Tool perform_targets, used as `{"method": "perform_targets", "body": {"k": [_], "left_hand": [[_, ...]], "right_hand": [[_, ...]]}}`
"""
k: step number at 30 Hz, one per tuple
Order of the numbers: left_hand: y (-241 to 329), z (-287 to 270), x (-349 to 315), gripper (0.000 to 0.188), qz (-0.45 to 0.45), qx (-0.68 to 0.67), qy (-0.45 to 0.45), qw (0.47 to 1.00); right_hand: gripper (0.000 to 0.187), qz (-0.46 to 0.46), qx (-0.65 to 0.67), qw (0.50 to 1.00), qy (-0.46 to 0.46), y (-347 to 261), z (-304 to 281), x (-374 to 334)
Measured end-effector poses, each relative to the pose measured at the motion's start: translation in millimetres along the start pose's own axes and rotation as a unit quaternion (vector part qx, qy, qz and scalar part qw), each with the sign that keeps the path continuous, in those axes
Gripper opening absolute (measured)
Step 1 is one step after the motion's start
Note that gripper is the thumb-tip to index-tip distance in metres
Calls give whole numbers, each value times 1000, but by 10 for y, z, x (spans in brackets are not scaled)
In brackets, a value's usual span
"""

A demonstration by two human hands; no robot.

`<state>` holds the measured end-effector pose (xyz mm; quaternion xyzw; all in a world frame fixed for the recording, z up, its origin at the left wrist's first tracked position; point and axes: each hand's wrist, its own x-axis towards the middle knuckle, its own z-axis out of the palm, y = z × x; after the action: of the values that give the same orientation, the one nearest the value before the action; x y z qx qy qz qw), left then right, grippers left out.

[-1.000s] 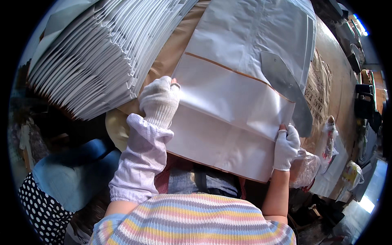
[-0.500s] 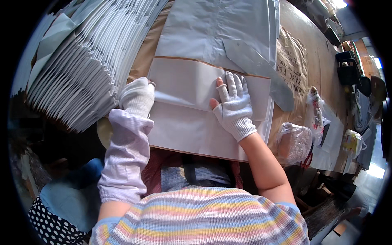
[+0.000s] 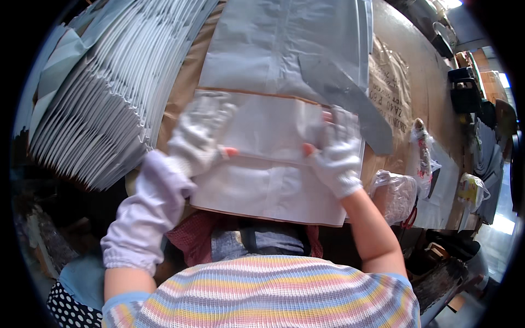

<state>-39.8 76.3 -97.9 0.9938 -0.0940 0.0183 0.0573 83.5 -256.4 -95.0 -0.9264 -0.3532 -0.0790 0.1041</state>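
Observation:
A white paper sheet point(image 3: 257, 180) with thin brown edges and a crosswise folded flap point(image 3: 257, 120) lies in front of me on larger white sheets point(image 3: 246, 33). My left hand point(image 3: 202, 134), in a white knitted glove with a bare thumb tip, rests flat over the flap's left side, fingers pointing away. On the flap's right side lies my right hand point(image 3: 336, 153), gloved alike, its thumb apart and bare fingertips showing. Both hands are slightly blurred. Beyond my right hand a grey flat angled plate point(image 3: 350, 98) lies on the white sheets.
A tall fanned stack of folded white paper point(image 3: 93, 120) stands at the left. To the right are brown wrapping paper point(image 3: 391, 82), a clear plastic bag point(image 3: 394, 194) with something inside, and another plastic-wrapped item point(image 3: 421, 156). Dotted black-and-white fabric point(image 3: 71, 306) shows at lower left.
My left hand has gone from closed at the sheet's left edge to spread over the flap. My right hand has slid right and nearer. The sheet has shifted slightly nearer and to the left.

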Motion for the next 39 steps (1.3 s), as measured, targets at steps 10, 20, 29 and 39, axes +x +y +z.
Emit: {"method": "perform_targets", "body": {"k": [10, 20, 29, 39], "left_hand": [[285, -504, 592, 85, -1, -21, 76, 997], [651, -1187, 61, 61, 55, -27, 160, 985], [596, -1304, 423, 19, -16, -72, 71, 995], [945, -519, 70, 35, 130, 138, -24, 982]], "right_hand": [[70, 13, 82, 993, 85, 439, 22, -285], [47, -91, 130, 976, 146, -622, -827, -289], [23, -207, 149, 953, 161, -977, -867, -257], [97, 232, 733, 620, 155, 91, -293, -842]]}}
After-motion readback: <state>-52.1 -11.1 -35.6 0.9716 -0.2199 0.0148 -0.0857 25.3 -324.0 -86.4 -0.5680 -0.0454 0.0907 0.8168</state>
